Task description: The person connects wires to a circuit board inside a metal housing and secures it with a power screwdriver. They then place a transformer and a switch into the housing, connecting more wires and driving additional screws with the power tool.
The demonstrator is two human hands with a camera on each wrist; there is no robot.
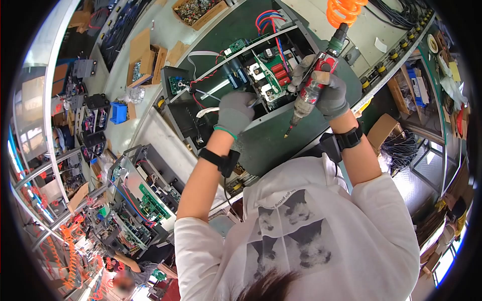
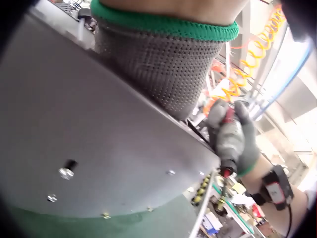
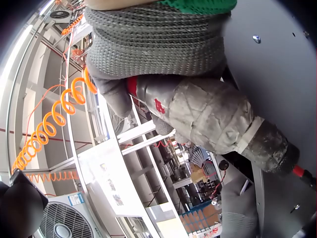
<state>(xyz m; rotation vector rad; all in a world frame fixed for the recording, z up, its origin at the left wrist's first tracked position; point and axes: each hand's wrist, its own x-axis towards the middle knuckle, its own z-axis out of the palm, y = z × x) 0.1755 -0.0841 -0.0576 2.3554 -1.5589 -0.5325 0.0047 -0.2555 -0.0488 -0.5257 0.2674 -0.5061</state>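
Note:
My gloved right hand (image 1: 331,95) grips a red and grey air screwdriver (image 1: 307,96), fingers wrapped round its taped body. The bit points down toward the near side of a long grey metal case (image 1: 266,119), outside its wall. Over that wall reaches my gloved left hand (image 1: 235,111), its fingertips inside the case beside a green circuit board (image 1: 273,83) with red cylindrical parts. In the left wrist view the case wall (image 2: 99,134) hides those fingers, so I cannot tell what they hold. Black capacitors (image 1: 235,75) and red and blue wires (image 1: 271,22) also sit inside.
An orange coiled hose (image 1: 344,11) runs from the screwdriver's top. The case lies on a green mat (image 1: 281,143). Cardboard boxes of small parts (image 1: 145,62) and a blue bin (image 1: 118,113) stand to the left. Another opened unit (image 1: 148,188) lies at lower left.

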